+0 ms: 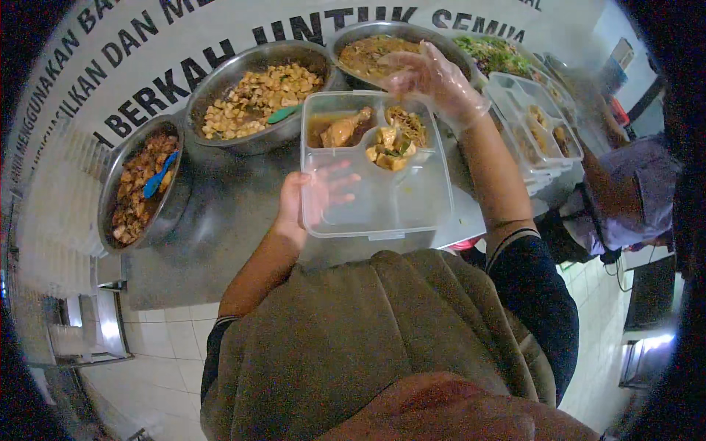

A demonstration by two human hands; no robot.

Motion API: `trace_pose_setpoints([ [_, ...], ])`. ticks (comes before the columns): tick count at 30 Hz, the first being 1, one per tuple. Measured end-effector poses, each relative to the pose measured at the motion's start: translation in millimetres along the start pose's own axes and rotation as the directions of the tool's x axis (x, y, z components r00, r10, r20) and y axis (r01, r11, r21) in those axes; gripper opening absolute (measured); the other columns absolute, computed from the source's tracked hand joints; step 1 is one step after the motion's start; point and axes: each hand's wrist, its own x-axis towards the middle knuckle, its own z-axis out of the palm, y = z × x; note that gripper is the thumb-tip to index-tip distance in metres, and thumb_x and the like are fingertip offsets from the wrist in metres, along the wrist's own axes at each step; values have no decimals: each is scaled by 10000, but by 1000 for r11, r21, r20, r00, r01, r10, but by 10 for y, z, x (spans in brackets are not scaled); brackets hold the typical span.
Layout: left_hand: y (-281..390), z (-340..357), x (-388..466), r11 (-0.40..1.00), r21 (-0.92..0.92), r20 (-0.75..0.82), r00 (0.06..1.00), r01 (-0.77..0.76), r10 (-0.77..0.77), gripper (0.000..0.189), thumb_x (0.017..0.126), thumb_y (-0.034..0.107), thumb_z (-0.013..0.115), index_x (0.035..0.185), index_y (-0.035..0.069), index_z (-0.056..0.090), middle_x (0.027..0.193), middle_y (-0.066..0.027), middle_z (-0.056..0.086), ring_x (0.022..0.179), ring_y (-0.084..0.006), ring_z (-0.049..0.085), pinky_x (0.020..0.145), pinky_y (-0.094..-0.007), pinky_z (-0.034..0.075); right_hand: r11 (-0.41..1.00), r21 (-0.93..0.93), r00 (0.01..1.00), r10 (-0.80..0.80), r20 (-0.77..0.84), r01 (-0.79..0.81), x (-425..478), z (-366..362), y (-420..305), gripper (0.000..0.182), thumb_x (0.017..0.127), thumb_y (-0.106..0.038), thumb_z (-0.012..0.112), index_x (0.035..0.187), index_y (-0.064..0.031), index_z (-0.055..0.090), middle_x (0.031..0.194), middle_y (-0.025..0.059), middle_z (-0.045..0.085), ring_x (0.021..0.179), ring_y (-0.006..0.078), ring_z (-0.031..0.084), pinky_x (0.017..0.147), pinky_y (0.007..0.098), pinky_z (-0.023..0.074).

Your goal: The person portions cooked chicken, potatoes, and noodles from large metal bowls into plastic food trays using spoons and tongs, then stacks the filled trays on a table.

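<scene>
My bare left hand point(325, 190) supports a clear plastic compartment food container point(408, 206) from its left side, thumb at the rim and fingers spread beneath the see-through base. A chicken drumstick point(345, 129) in brown sauce fills the upper left compartment. Shredded food point(409, 125), perhaps bean sprouts, lies in the upper right one, and tofu cubes point(390, 151) with green bits sit in the middle. The large front compartment holds no food. In a clear disposable glove, my right hand point(433, 80) hovers at the near edge of a steel basin point(469, 55) of shredded food, fingers apart and slightly blurred.
Left of that basin are a steel basin point(220, 140) of cubed tofu with a green spoon point(284, 114) and another point(105, 220) of browned chunks with a blue spoon point(160, 175). Stacked filled containers point(538, 121) and leafy salad point(491, 55) stand right, beside another person point(623, 187).
</scene>
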Motion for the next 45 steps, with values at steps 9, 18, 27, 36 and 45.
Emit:
trace_pose_setpoints([
  [9, -758, -453, 99, 991, -39, -98, 986, 131, -134, 524, 663, 272, 463, 1124, 30, 407, 1198, -215, 374, 1065, -408, 398, 807, -501, 406, 961, -54, 857, -267, -442, 272, -1357, -230, 231, 611, 804, -555, 299, 1066, -34, 478, 1027, 142, 527, 905, 224, 525, 774, 343, 400],
  [18, -1473, -897, 214, 974, -70, -219, 949, 215, -225, 419, 706, 216, 471, 1091, 55, 437, 1194, -171, 399, 1111, -339, 378, 886, -472, 339, 984, -177, 635, -116, -764, -32, -2254, -116, 567, 457, 831, -403, 386, 1018, -2, 500, 816, 78, 553, 715, 161, 517, 686, 267, 398],
  [27, -1194, -756, -70, 431, 865, -405, 864, 256, 299, 463, 711, 168, 537, 1147, 92, 401, 1079, -66, 401, 915, -180, 426, 784, -285, 350, 563, -806, 906, -223, -359, -181, -1174, -1304, 1481, 368, 754, -290, 551, 1022, -40, 520, 985, 75, 539, 802, 180, 546, 654, 297, 443],
  [36, -574, -853, -1606, 404, 835, -550, 545, 373, 633, 402, 729, 129, 504, 1119, 61, 434, 1149, -108, 385, 1085, -236, 362, 894, -331, 308, 297, -942, 976, 192, -103, -157, -397, -1584, 2057, 233, 725, -260, 555, 851, -68, 593, 818, 95, 592, 745, 201, 554, 666, 351, 438],
  [45, -512, -428, -3210, 360, 771, -533, 223, 525, 816, 388, 757, 146, 496, 1124, 47, 422, 1169, -123, 357, 1090, -252, 355, 894, -359, 308, 812, -572, 992, 70, -103, -117, -801, -1109, 1587, 263, 745, -181, 568, 933, 2, 561, 953, 114, 572, 856, 197, 533, 746, 305, 411],
])
